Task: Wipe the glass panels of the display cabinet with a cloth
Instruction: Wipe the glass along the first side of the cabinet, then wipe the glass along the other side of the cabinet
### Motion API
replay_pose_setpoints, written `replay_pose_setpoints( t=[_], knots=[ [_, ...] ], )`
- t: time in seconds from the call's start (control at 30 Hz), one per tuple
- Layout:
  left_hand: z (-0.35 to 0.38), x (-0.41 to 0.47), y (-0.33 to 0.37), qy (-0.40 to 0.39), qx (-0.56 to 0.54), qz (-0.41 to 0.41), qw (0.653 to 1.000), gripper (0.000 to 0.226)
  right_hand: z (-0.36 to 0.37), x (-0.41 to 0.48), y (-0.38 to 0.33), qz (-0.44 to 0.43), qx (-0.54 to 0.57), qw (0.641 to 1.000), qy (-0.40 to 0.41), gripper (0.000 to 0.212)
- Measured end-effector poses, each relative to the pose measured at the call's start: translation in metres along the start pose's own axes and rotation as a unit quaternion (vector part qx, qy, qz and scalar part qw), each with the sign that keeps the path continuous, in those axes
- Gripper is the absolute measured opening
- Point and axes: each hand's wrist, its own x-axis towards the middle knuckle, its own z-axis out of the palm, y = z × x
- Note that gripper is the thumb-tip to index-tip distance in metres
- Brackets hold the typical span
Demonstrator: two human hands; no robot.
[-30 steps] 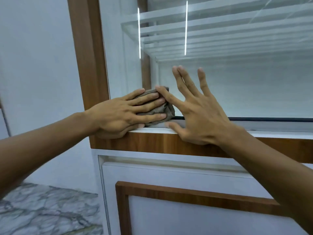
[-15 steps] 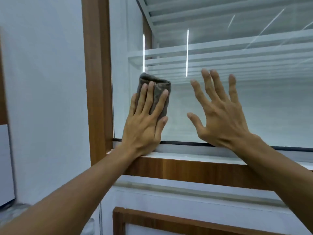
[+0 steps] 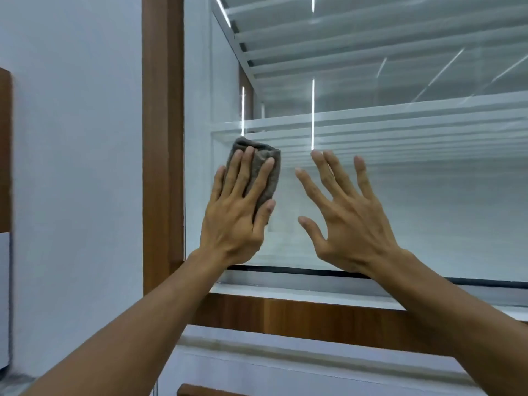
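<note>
Left hand (image 3: 238,215) flat with straight fingers, pressing folded grey-brown cloth (image 3: 264,170) on clear glass panel (image 3: 428,210) near its lower left corner, right hand (image 3: 347,221) beside, fingers spread wide, holding nothing

1. Display cabinet (image 3: 285,317): upright unit with a wood-grain frame and white lower panels, next to a pale wall (image 3: 77,167).
2. Left post (image 3: 163,138): vertical wood-grain member bordering the glass.
3. Glass panel (image 3: 428,218): vertical front pane, seated on a black seal strip (image 3: 300,271) above a white sill (image 3: 285,294).
4. Glass shelf (image 3: 400,118): horizontal, inside the cabinet behind the pane.
5. Cloth (image 3: 267,170): grey-brown and folded, lying flat against the pane near its left edge, pressed there by the straight fingers of the left hand (image 3: 237,221).
6. Right hand (image 3: 351,224): fingers spread at the pane, just beside the cloth; contact with the glass cannot be told.
</note>
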Motion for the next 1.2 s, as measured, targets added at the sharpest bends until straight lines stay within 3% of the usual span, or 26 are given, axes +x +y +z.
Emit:
replay_pose_setpoints(
  t=[0.07,0.1,0.2,0.3,0.5,0.7,0.77,0.83,1.0,1.1,1.2],
  knots=[
    [-0.001,-0.004,-0.001,0.013,-0.021,-0.087,0.996,0.067,-0.002,0.000,0.008,0.002,0.008,1.000,0.001,0.077],
    [-0.002,-0.011,0.000,0.007,-0.014,-0.085,0.996,0.068,-0.003,-0.001,0.010,0.001,0.011,1.000,0.002,0.077],
    [-0.003,-0.023,0.007,-0.055,0.032,0.070,0.996,0.066,-0.001,-0.001,0.009,-0.010,0.007,1.000,0.002,0.078],
    [-0.006,-0.012,0.006,-0.112,0.084,0.248,0.959,0.061,-0.001,-0.003,0.007,-0.006,0.006,1.000,0.006,0.077],
    [-0.022,-0.018,-0.032,-0.177,0.106,0.362,0.909,0.058,-0.011,-0.046,0.031,-0.043,-0.006,0.999,-0.033,0.078],
    [-0.004,0.016,0.040,-0.191,0.053,0.474,0.858,0.055,-0.025,-0.063,0.056,-0.064,0.010,0.997,-0.040,0.076],
    [0.000,0.024,0.057,-0.180,0.046,0.465,0.866,0.055,-0.029,-0.069,0.066,-0.053,0.007,0.998,-0.032,0.076],
    [0.003,0.024,0.062,-0.159,0.048,0.413,0.895,0.055,-0.031,-0.068,0.074,-0.033,-0.007,0.999,-0.024,0.072],
    [0.011,0.053,0.081,-0.052,0.023,0.175,0.983,0.058,-0.036,-0.013,0.094,0.062,-0.012,0.998,0.013,0.063],
    [0.015,0.108,0.101,-0.007,-0.008,0.089,0.996,0.060,-0.041,0.034,0.115,0.101,-0.005,0.995,0.026,0.065],
    [0.017,0.170,0.113,0.006,-0.026,0.057,0.998,0.062,-0.054,0.080,0.150,0.125,-0.001,0.991,0.035,0.065]
  ],
)
